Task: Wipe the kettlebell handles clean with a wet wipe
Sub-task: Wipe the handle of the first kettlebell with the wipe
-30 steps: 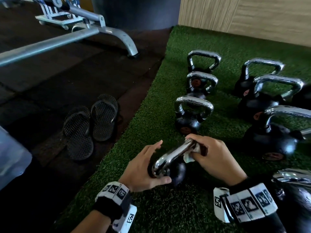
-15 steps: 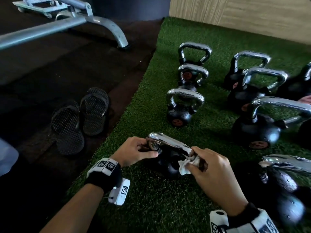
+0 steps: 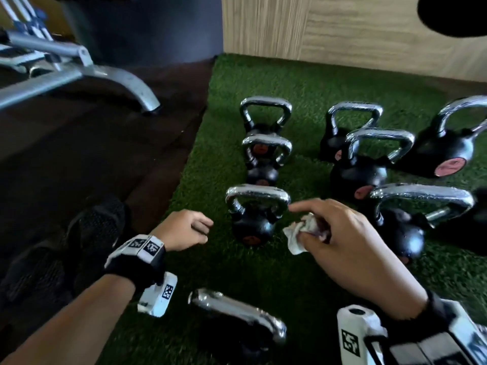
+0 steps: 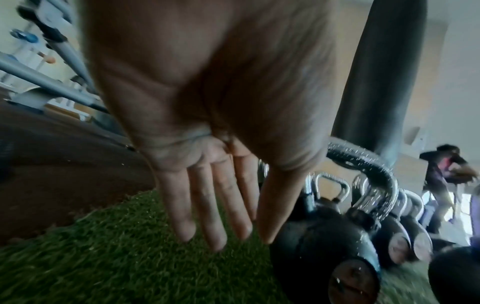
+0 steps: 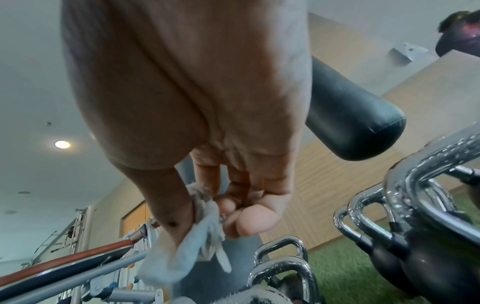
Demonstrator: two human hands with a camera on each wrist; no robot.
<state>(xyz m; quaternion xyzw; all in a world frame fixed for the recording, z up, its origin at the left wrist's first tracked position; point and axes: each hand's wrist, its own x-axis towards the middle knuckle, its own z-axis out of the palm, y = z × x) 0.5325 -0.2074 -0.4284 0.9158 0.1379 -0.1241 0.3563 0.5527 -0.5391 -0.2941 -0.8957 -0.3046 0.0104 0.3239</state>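
While the right hand (image 3: 350,243) is pinching the limp wet wipe (image 3: 297,234), the left hand (image 3: 184,229) is hanging relaxed beside the heavy, slick-handled kettlebell (image 3: 254,214).

Nearest kettlebell (image 3: 237,316) below the wet wipe (image 3: 297,234) cut off by the bottom edge, body lost in shadow; wet wipe half hidden inside the right hand (image 3: 347,241); label discs unreadable, blurred
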